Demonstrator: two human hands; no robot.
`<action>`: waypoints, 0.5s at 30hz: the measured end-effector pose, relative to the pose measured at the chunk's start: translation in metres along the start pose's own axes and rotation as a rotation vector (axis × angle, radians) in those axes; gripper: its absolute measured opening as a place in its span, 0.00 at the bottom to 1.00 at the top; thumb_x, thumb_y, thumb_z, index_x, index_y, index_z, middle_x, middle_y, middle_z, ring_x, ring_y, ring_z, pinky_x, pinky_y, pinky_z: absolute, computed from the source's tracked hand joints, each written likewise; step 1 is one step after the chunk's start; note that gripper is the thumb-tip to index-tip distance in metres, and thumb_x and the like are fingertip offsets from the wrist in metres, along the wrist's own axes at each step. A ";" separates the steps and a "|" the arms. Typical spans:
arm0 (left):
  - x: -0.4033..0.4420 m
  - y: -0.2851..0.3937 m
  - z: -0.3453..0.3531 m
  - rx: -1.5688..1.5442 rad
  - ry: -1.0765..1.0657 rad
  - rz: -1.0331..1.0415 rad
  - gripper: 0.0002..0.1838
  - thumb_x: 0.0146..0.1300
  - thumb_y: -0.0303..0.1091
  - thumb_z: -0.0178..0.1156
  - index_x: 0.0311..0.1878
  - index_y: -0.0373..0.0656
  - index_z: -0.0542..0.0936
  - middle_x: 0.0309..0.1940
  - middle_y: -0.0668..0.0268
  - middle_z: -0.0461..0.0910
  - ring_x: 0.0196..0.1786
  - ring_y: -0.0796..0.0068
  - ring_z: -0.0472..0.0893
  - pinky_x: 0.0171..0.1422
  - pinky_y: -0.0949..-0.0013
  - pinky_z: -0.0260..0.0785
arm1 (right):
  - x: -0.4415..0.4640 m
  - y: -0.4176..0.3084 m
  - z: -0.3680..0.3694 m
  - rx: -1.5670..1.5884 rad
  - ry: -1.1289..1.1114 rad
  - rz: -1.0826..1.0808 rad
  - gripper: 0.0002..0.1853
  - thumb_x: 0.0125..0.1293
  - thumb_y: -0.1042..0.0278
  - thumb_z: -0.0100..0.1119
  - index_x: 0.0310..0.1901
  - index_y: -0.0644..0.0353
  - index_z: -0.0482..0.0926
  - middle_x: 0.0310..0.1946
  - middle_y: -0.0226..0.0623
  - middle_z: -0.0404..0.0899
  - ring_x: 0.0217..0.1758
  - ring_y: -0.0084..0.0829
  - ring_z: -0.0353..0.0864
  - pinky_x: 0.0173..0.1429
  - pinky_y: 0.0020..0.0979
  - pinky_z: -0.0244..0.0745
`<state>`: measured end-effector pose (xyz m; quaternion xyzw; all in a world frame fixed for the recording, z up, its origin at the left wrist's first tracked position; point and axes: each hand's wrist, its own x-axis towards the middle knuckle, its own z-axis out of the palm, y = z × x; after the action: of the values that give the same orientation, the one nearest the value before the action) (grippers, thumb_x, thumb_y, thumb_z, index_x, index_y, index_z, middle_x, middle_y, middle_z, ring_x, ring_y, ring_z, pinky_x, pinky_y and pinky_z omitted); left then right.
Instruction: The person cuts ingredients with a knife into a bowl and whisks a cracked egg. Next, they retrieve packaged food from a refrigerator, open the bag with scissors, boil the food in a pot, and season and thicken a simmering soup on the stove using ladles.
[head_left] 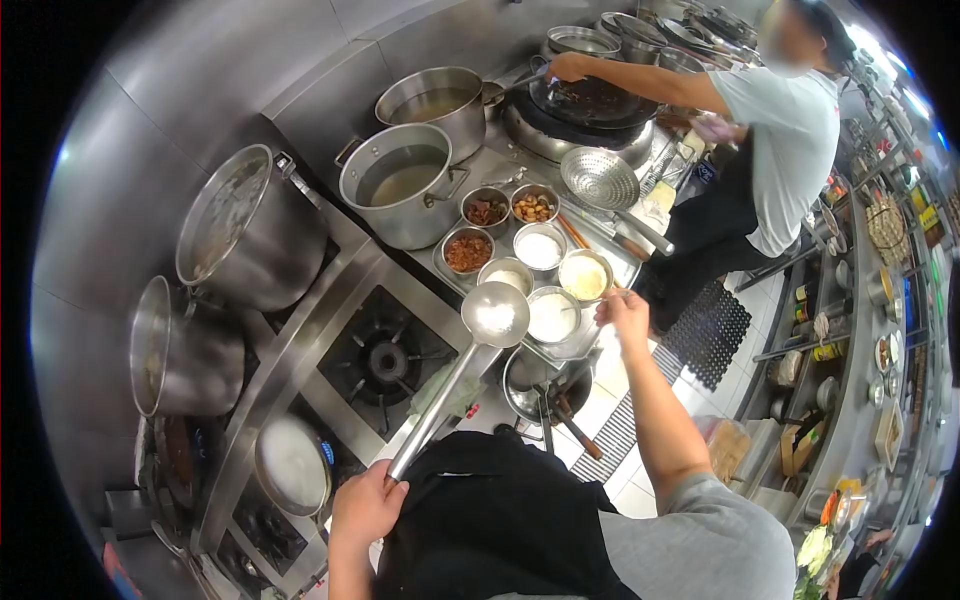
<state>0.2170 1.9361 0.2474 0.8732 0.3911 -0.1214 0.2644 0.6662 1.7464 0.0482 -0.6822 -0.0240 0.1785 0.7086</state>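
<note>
My left hand (pixel 366 503) is wrapped round the end of the handle of a long metal ladle (pixel 495 314). The ladle's round bowl is held out over the near edge of a metal tray (pixel 628 268) of seasoning cups. At the right of that tray my right hand (pixel 626 318) is closed in a pinch; what its fingers hold is too small to make out. Nearest to it are a cup of white powder (pixel 553 316) and a cup of pale yellow powder (pixel 585 276). Behind these stand another white-powder cup (pixel 540 246) and cups of reddish-brown dried bits (pixel 468 252).
An unlit burner (pixel 386 360) lies left of the ladle; a pan of white liquid (pixel 293 464) sits farther left. Big pots (pixel 395 185) line the back. A perforated strainer (pixel 600 180) rests beyond the cups. A co-worker (pixel 785 130) works at a wok (pixel 590 97).
</note>
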 end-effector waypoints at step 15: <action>0.020 0.036 -0.007 -0.085 -0.177 -0.008 0.20 0.64 0.45 0.66 0.54 0.43 0.81 0.34 0.53 0.85 0.43 0.45 0.84 0.48 0.48 0.74 | 0.060 0.017 -0.031 -0.140 0.156 -0.021 0.12 0.76 0.68 0.54 0.42 0.70 0.81 0.29 0.42 0.85 0.26 0.32 0.86 0.32 0.33 0.85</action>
<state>0.2573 1.9318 0.2582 0.8454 0.3744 -0.1826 0.3342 0.7272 1.7340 0.0165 -0.7415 0.0115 0.1155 0.6608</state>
